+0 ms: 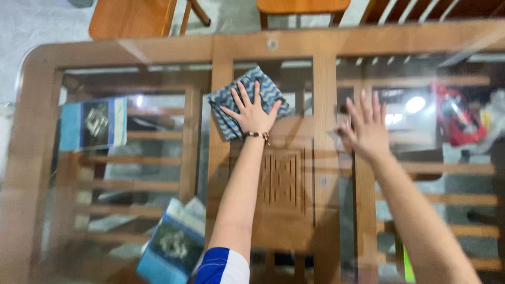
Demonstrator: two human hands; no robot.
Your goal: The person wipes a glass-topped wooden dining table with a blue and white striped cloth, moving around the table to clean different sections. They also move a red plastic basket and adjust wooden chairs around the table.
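Nearest the camera, below and to the left of both hands, a blue booklet point(171, 247) lies on the shelf under the glass, close to the left forearm and its blue-and-white sleeve point(223, 266). The glass table top point(105, 173) spreads out from there, set in a wooden frame point(221, 50) with slats showing beneath it.

Further out, the left hand point(251, 111) lies flat with fingers spread, pressing down on a blue-and-white wavy-patterned cloth point(236, 102) against the glass; a thin bracelet point(258, 135) sits at the wrist. The cloth is bunched under the palm and pokes out to the left and beyond the fingertips. The right hand point(365, 129), well apart to the right, is open and empty, fingers splayed, resting on or just above the glass (motion blur makes contact hard to tell).

A second blue booklet point(92, 123) lies far off to the left of the left hand, and a red object point(457, 118) shows under the glass to the right of the right hand. Beyond both hands stand wooden chairs point(131, 18).

As a judgement, the wiping looks to be midway: the cloth is working the far centre of the glass, and the blur and glare hide which parts are already clean, so the left and right spans may remain.
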